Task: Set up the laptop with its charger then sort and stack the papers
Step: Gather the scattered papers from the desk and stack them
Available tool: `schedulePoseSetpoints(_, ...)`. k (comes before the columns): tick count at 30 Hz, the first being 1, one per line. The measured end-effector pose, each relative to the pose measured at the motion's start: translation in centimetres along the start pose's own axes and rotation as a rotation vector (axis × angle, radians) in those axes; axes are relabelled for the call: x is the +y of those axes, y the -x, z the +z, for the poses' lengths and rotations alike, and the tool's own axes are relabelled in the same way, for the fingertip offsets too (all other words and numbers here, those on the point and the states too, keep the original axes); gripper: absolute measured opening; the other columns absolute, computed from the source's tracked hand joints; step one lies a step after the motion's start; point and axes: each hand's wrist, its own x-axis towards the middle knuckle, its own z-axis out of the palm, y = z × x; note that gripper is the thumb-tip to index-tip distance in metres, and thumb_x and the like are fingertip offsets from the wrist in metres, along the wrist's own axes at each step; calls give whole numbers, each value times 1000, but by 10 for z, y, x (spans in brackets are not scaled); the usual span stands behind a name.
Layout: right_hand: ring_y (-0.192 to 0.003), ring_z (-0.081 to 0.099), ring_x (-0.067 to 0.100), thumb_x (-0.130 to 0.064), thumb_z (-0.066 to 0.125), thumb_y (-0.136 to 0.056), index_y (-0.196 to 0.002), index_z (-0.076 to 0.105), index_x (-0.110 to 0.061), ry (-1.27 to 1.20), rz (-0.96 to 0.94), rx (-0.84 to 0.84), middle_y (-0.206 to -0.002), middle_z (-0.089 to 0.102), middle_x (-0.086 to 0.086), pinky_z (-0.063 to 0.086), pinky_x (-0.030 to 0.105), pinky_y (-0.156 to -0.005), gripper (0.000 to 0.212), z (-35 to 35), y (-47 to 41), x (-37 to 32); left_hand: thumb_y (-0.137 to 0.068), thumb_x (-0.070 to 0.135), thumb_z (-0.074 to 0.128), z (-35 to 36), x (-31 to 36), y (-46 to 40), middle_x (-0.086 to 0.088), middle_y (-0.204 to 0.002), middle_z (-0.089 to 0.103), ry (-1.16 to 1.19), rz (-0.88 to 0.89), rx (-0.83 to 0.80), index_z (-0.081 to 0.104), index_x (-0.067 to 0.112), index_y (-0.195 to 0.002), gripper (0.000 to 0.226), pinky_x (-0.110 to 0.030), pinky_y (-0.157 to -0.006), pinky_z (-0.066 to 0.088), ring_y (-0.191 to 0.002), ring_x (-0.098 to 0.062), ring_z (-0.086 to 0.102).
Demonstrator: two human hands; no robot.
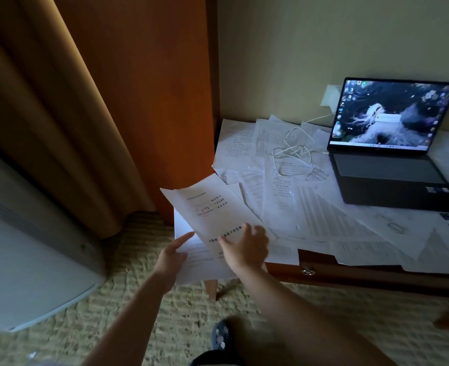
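You had the laptop [392,143] open and lit at the far right of the desk [350,273], its white charger cable [294,149] looped over the scattered papers [310,207] toward the wall socket [330,96], so that half looked done. Your left hand [174,253] pinched the near-left sheets from beneath, steadying them off the desk edge. Your right hand [246,245] lay fingers spread on the top sheet [213,207], likely to slide it square.
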Motion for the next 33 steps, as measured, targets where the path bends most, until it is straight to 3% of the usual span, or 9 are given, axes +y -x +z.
schedulePoseSetpoints(4,-118,48,26,-51,65,-80,-138,35,-18,59,-346,-291,-129,51,5,45,36,-95,73,8,-2,-20,-90,-10,36,0,3,-2,-10,-125,59,-26,44,-53,63,46,-105,64,-48,-94,50,-106,-28,60)
schedulePoseSetpoints(9,-93,59,24,-13,50,-93,-99,56,-13,270,-405,-50,-104,63,8,52,31,-79,8,17,-7,-17,-89,-12,37,1,9,3,-9,-128,52,-17,70,-90,51,31,-133,63,-48,-96,49,-111,-27,57)
schedulePoseSetpoints(14,-76,63,24,8,63,-71,-87,73,-14,-3,-668,380,-87,73,-1,37,28,-68,29,-2,-19,-34,-85,-9,44,-4,10,2,-5,-131,47,8,71,7,21,28,-148,77,-52,-97,45,-114,-30,53)
schedulePoseSetpoints(17,-75,57,15,6,65,-65,-74,70,-17,-140,-883,425,-80,72,-9,30,26,-75,25,-11,-22,-38,-79,-4,50,-12,4,4,-12,-119,63,177,77,-62,44,22,-137,64,-46,-79,54,-100,-33,63)
schedulePoseSetpoints(21,-95,64,23,11,68,-59,-67,72,-19,-188,-722,355,-96,72,0,51,34,-80,31,-20,-42,-10,-75,8,62,-26,-9,4,-14,-115,65,445,62,-181,51,26,-133,62,-45,-69,56,-97,-38,64)
schedulePoseSetpoints(24,-120,45,35,14,62,-73,-68,74,-15,-99,-452,278,-129,57,8,44,36,-91,31,-17,-64,19,-88,6,55,-27,-12,3,-21,-114,64,496,41,-165,59,13,-120,33,-40,-64,57,-88,-32,68)
schedulePoseSetpoints(26,-128,37,35,18,54,-76,-68,73,-9,-126,-333,197,-137,49,11,35,24,-91,34,-18,-78,34,-88,8,53,-30,-18,0,-23,-118,62,523,11,-173,59,13,-123,36,-43,-68,57,-94,-36,65)
schedulePoseSetpoints(31,-107,57,44,30,44,-56,-49,63,3,-134,-450,23,-103,63,30,36,25,-78,34,-13,-99,60,-95,20,43,-40,-17,-4,-15,-90,62,582,-223,-143,62,13,-108,24,-41,-66,53,-79,-33,59)
schedulePoseSetpoints(33,-120,47,39,26,48,-62,-54,67,5,-50,-474,-80,-113,60,25,33,22,-85,29,-14,-101,61,-97,38,42,-42,-16,-9,-10,-82,62,627,-297,-106,64,13,-101,33,-39,-70,49,-76,-29,57)
